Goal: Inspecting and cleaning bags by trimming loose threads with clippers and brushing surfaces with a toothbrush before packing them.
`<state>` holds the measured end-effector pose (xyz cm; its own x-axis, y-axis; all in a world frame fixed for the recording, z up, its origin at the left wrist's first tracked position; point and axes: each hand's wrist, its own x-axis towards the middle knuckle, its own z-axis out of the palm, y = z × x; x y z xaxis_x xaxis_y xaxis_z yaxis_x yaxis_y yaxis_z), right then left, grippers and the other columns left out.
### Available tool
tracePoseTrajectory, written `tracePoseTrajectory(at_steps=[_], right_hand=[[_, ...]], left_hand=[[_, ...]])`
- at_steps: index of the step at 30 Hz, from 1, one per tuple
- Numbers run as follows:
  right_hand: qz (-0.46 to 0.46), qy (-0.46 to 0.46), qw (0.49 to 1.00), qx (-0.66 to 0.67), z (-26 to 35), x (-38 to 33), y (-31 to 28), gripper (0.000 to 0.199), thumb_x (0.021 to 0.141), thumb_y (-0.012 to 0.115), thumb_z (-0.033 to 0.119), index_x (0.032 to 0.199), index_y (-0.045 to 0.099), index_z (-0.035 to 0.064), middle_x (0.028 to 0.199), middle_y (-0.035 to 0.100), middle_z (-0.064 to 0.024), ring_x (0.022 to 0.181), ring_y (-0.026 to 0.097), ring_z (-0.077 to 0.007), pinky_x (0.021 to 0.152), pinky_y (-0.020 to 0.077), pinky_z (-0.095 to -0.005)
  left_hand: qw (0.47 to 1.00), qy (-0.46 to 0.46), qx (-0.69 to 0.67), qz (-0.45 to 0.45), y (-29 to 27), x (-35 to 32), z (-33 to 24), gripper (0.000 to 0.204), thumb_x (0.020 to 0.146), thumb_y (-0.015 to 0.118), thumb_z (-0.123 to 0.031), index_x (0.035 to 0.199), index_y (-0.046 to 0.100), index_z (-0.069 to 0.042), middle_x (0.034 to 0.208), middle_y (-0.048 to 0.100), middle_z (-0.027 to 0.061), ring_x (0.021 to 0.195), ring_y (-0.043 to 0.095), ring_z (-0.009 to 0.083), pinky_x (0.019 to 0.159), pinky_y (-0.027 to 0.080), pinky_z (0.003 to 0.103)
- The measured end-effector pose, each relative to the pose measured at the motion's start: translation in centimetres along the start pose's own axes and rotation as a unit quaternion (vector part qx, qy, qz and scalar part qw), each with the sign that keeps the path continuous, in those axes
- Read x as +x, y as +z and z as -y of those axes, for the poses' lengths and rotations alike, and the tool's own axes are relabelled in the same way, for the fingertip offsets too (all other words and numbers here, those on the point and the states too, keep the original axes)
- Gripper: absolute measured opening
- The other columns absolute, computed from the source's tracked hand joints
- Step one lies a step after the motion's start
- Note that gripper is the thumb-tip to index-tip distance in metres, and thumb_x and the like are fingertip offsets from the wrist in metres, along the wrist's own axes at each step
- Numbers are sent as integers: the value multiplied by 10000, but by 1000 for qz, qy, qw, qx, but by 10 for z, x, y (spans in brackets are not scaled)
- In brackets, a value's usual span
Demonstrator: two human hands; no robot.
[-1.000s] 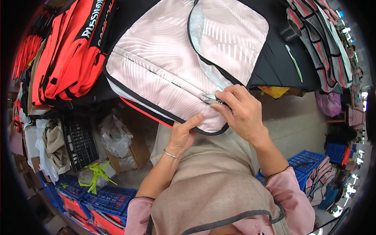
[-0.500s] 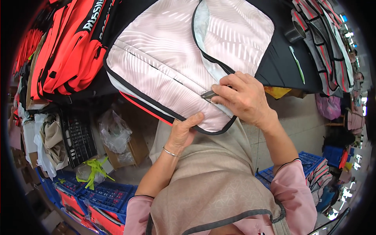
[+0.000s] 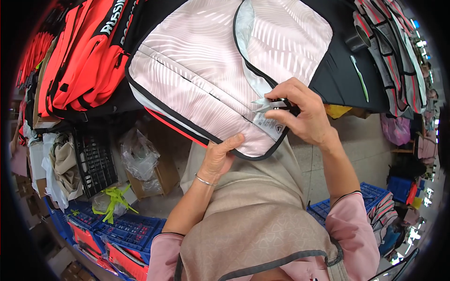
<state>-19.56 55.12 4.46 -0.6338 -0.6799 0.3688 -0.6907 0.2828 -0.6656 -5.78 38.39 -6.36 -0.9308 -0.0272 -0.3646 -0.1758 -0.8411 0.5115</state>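
Observation:
A pale pink, white-patterned bag panel (image 3: 187, 93) with black edging lies across the black table and reaches over its near edge. My left hand (image 3: 218, 157) grips its near edge, thumb on top, fingers hidden underneath. Just above the panel, my right hand (image 3: 304, 110) is closed around thread snips (image 3: 269, 105), whose pointed blades are apart and face left. Under the blades runs a seam, beside a white label (image 3: 268, 125) near the panel's corner. A black zipper (image 3: 258, 72) curves down toward my right hand.
Red and black bags (image 3: 84, 61) are piled at the left. At the right lie a green-and-white toothbrush (image 3: 360, 79), a dark cup (image 3: 357, 40) and grey bag pieces (image 3: 393, 56). Blue crates (image 3: 126, 234) stand low on both sides, and a cardboard box (image 3: 164, 180) is below the table.
My right hand has lifted slightly and turned, and the snips' blades now spread apart, with the white label uncovered. My left hand keeps its hold on the panel's edge.

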Motion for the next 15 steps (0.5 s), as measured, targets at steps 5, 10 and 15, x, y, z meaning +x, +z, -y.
tracePoseTrajectory(at_steps=[5,10,15], right_hand=[[133,24,980,-147,26,-26,29,541,697,738,111,1223,614,123,827,645,-63,717,660,-242,580,513,-358],[422,-8,898,120,29,-41,5,313,717,741,72,1028,706,66,819,679,-89,754,681,-222,632,528,-351],[-78,293,941,148,4,-33,-2,128,795,773,50,903,708,29,791,663,1,698,545,-54,628,452,-216]], left_hand=[[999,-2,44,-21,-11,3,7,507,863,723,-165,1301,525,1,1213,623,119,1140,592,254,1010,461,416],[997,10,-47,-58,-8,1,1,593,959,574,-452,1350,469,-19,1325,547,121,1232,521,276,1070,394,459],[995,39,41,-78,-27,-30,-11,528,988,564,-379,1356,448,-19,1298,551,86,1200,541,203,1018,439,409]])
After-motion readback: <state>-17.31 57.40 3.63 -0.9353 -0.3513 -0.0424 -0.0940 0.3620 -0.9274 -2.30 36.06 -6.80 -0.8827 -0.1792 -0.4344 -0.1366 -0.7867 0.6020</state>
